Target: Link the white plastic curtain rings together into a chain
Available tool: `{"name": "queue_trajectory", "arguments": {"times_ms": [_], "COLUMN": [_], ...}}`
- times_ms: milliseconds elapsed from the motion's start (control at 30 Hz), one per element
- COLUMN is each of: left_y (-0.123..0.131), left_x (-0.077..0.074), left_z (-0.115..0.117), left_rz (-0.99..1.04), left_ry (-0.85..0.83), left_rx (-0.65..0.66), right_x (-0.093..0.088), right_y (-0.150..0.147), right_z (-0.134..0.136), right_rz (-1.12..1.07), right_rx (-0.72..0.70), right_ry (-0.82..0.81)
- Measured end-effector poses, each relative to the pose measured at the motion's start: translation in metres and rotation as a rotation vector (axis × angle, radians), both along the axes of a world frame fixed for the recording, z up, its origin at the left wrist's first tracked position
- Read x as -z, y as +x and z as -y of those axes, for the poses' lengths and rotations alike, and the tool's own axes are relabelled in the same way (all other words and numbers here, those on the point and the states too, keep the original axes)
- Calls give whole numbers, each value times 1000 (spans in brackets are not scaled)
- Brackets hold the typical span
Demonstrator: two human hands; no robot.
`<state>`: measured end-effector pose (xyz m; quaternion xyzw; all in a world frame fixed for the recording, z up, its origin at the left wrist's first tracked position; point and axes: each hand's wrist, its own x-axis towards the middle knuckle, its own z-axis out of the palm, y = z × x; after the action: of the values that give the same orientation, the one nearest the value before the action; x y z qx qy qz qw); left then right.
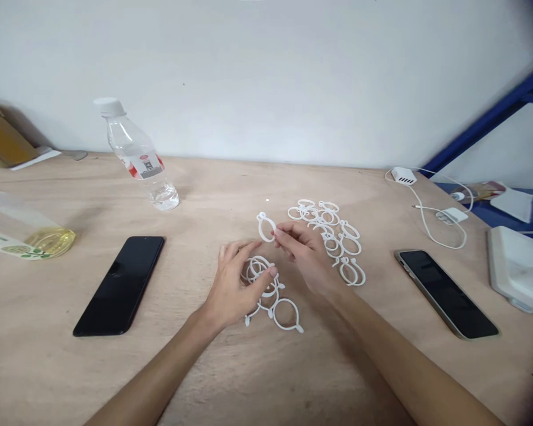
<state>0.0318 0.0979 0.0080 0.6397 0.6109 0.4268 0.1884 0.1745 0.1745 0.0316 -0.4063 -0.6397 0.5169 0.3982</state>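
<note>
Between the thumb and fingertips of my right hand (308, 255) is a white plastic ring (260, 228) with a small eyelet at its top, raised just above the table. My left hand (231, 287) is open, its thumb and fingers spread around a loose pile of similar white rings (275, 289). The left fingertips come close to the held ring, but I cannot tell if they touch it. One ring (298, 313) lies at the near side of the pile. Beyond and right of my right hand, several more white rings (327, 229) lie in an overlapping cluster.
A water bottle (146, 160) stands at the back left, near a bottle with yellow liquid (48, 242). Black phones lie on the left (119, 287) and right (446, 293). A white charger (403, 176) with cables and a white stand (519, 266) are at the right edge.
</note>
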Motion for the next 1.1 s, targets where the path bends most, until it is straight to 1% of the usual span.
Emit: {"name": "queue_trajectory", "arguments": {"times_ms": [33, 100, 167, 233, 300, 333, 400, 467, 533, 567, 633, 733, 800, 833, 933, 1000, 1100], "left_y": [0, -1, -1, -2, -2, -3, -3, -3, -2, -2, -1, 0, -1, -1, -2, -3, -3], "left_x": [0, -1, 0, 0, 1, 1, 1, -1, -3, -4, -6, -6, -5, -5, -5, -6, -5], "left_z": [0, -1, 0, 0, 2, 2, 3, 4, 5, 5, 6, 6, 5, 4, 4, 4, 5], "left_rz": [18, 62, 146, 256, 320, 320, 264, 179, 73, 17, -82, -131, -113, -103, -96, -83, -43], "left_ry": [8, 16, 5, -7, 4, 19, 65, 127, 188, 210, 225, 190, 137, 103, -13, -64, -71], "left_rx": [0, 7, 15, -6, -41, -52, -29, 45, 115, 130, 118, 46, 11, 13, 117, 174, 166], "right_x": [-2, -3, -3, -1, 1, 2, 3, 3, 3, 2, 1, -1, -1, -1, 1, 2, 4], "right_y": [3, 7, 8, 7, 5, 5, 4, 4, 4, 4, 3, 3, 3, 3, 2, 0, -1], "right_z": [8, 20, 29, 33, 35, 36, 36, 37, 38, 39, 39, 39, 38, 37, 38, 38, 39], "right_rz": [-103, -216, -255, -233, -186, -157, -103, -61, -42, -39, -55, -161, -262, -304, -363, -383, -431], "right_rx": [-28, -80, -110, -103, -38, 9, 93, 139, 161, 167, 163, 124, 86, 63, 0, -33, -35], "right_ry": [-108, -271, -347, -346, -301, -265, -183, -103, -59, -46, -46, -133, -239, -293, -433, -483, -510]}}
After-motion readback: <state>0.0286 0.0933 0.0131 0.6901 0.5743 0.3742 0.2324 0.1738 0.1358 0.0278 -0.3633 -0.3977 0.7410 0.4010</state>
